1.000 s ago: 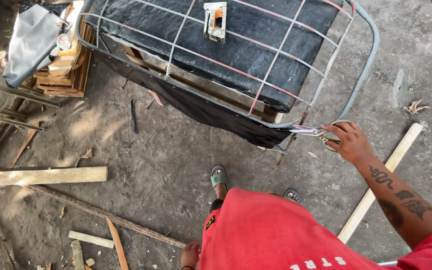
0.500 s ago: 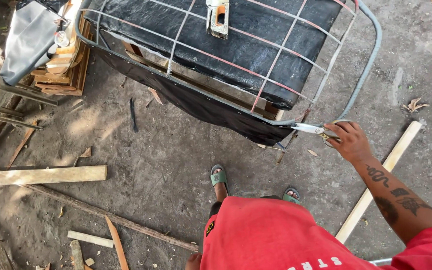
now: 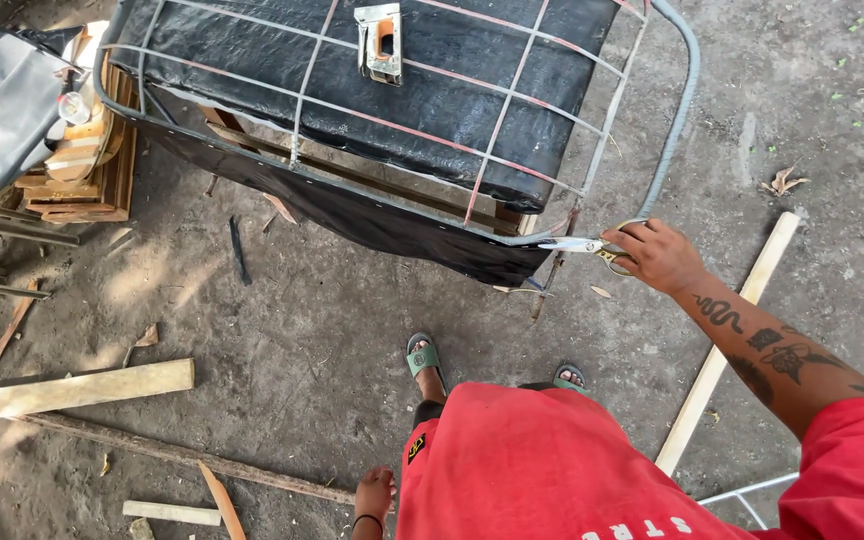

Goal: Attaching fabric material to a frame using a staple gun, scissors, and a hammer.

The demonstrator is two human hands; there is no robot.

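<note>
The right hand (image 3: 660, 256) is closed around the handles of a pair of scissors (image 3: 584, 244), fingers through the loops, with the blades pointing left at the corner of a metal wire frame (image 3: 512, 80) where black fabric (image 3: 402, 222) hangs below the rim. Compared with a second ago the hand has lifted slightly and slid closer to the frame's corner, and the blade tips now sit right at the edge of the hanging fabric, touching or nearly so; whether the blades are parted or closed is too small to tell. That shift suggests the cutting line along the fabric's lower corner is being worked, not finished, as the flap remains attached. The left hand (image 3: 373, 494) hangs low beside the red shirt (image 3: 552, 460), loosely curled and holding nothing, well apart from the frame. On top of the black cushion (image 3: 432, 110) inside the frame lies a metal staple gun (image 3: 380, 42). A pale wooden batten (image 3: 722, 360) runs diagonally on the dirt ground just right of the feet, a plank (image 3: 72, 388) lies at the left, and stacked wood offcuts (image 3: 77, 165) with a grey cover (image 3: 2, 110) sit at the upper left.
</note>
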